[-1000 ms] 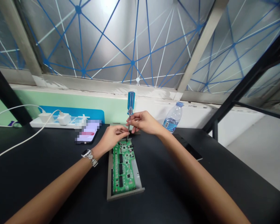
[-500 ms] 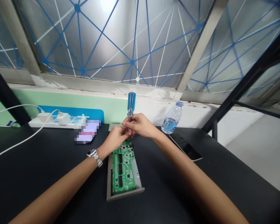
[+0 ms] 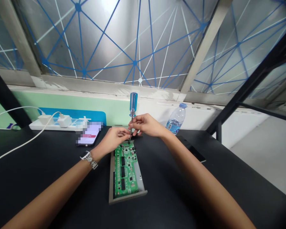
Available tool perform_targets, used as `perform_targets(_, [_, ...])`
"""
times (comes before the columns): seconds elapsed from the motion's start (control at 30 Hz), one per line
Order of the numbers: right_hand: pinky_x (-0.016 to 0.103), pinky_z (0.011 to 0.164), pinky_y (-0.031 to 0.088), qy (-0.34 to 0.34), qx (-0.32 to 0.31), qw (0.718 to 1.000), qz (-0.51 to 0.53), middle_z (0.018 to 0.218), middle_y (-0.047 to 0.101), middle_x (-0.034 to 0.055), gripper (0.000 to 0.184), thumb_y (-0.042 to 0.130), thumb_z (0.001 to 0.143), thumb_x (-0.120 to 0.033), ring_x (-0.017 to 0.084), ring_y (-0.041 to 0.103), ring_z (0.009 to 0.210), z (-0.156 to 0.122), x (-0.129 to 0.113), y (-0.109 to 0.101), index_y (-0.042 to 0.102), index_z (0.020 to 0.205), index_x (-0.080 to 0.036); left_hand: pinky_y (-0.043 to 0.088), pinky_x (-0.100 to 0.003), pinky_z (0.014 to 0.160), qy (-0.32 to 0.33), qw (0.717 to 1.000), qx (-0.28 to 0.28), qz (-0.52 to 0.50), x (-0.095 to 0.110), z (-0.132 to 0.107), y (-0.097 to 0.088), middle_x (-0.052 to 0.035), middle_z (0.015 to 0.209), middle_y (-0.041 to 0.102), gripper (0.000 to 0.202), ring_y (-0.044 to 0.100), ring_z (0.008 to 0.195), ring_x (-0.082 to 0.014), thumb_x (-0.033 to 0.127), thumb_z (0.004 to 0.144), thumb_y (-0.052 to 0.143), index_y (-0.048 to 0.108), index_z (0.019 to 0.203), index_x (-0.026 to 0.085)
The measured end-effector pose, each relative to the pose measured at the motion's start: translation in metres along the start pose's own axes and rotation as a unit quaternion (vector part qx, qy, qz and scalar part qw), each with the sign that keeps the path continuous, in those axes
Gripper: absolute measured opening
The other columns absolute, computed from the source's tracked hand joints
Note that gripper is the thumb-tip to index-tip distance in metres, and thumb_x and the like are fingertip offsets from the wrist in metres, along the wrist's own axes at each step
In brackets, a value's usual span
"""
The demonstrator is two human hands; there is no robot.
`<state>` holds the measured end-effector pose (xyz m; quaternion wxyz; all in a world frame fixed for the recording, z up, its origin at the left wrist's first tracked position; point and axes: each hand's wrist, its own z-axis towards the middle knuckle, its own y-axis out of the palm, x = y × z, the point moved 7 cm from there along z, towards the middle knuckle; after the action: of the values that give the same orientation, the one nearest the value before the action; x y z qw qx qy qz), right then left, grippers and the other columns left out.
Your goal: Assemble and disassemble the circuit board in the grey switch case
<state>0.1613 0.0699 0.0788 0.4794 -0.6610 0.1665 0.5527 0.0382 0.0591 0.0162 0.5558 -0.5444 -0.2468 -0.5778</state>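
Note:
A screwdriver [image 3: 133, 103] with a clear blue handle stands upright over the far end of a green circuit board [image 3: 127, 168]. My right hand [image 3: 149, 125] pinches its metal shaft between thumb and fingers, below the handle. Beside the lower shaft is my left hand [image 3: 115, 139], its thumb and fingers drawn together at the far edge of the board; what they hold, if anything, is hidden. The board lies in a long grey metal housing [image 3: 111, 187] on the black table. A silver watch [image 3: 88, 156] is on my left wrist.
A water bottle [image 3: 176, 119] stands behind my right forearm, which partly covers a dark phone [image 3: 195, 151]. At the left back lie a lit phone [image 3: 91, 135] and a white power strip [image 3: 71, 125] with plugs and cables. A wall and window bound the table [image 3: 69, 162].
My left hand has moved slightly left, away from the screwdriver shaft, uncovering more of the board's far end. The right hand has shifted a little right on the shaft; the screwdriver stays upright.

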Motion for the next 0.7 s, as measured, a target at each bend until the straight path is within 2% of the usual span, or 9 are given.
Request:
perform_targets(0.17, [0.016, 0.047, 0.052, 0.002, -0.018, 1.000, -0.018, 0.095, 0.070, 0.0079, 0.012, 0.050, 0.093, -0.013, 0.009, 0.068, 0.058, -0.003, -0.005, 0.006, 0.061, 0.097, -0.012, 0.053, -0.034, 0.087, 0.052, 0.999, -0.003, -0.011, 0.003, 0.001, 0.007, -0.0090, 0.100, 0.075, 0.017, 0.070, 0.097, -0.0242, 0.028, 0.087, 0.064, 0.069, 0.093, 0.014])
perform_targets(0.33, [0.017, 0.047, 0.052, -0.016, -0.029, 0.999, 0.005, 0.086, 0.067, 0.0048, 0.006, 0.056, 0.090, -0.015, 0.009, 0.066, 0.056, -0.001, -0.005, 0.015, 0.060, 0.093, -0.013, 0.053, -0.032, 0.082, 0.065, 0.998, -0.008, 0.011, -0.002, 0.004, 0.015, -0.0077, 0.089, 0.074, 0.017, 0.069, 0.089, -0.0224, 0.027, 0.090, 0.058, 0.067, 0.083, 0.014])
perform_targets(0.47, [0.016, 0.045, 0.050, -0.040, -0.006, 0.999, 0.032, 0.076, 0.067, 0.0024, 0.011, 0.060, 0.090, -0.024, 0.007, 0.062, 0.051, 0.004, 0.001, 0.019, 0.061, 0.086, -0.014, 0.052, -0.030, 0.078, 0.060, 0.998, -0.010, 0.001, -0.006, 0.007, 0.019, -0.0082, 0.090, 0.074, 0.017, 0.069, 0.086, -0.0213, 0.024, 0.090, 0.056, 0.067, 0.083, 0.013])
perform_targets(0.57, [0.017, 0.043, 0.048, -0.043, 0.010, 0.999, 0.030, 0.064, 0.064, 0.0004, 0.019, 0.065, 0.087, -0.033, 0.009, 0.060, 0.049, 0.007, 0.008, 0.019, 0.063, 0.082, -0.014, 0.053, -0.033, 0.082, 0.049, 0.998, -0.016, -0.027, -0.009, 0.009, 0.023, -0.0102, 0.093, 0.075, 0.022, 0.070, 0.089, -0.0231, 0.031, 0.091, 0.058, 0.068, 0.085, 0.013])
perform_targets(0.7, [0.020, 0.042, 0.048, -0.033, 0.061, 0.997, -0.012, 0.058, 0.063, -0.0006, 0.019, 0.068, 0.084, -0.035, 0.012, 0.062, 0.049, 0.007, 0.014, 0.008, 0.063, 0.081, -0.016, 0.054, -0.037, 0.087, 0.031, 0.998, -0.007, -0.061, -0.011, 0.008, 0.024, -0.0106, 0.092, 0.077, 0.028, 0.071, 0.093, -0.0262, 0.039, 0.087, 0.063, 0.072, 0.087, 0.012])
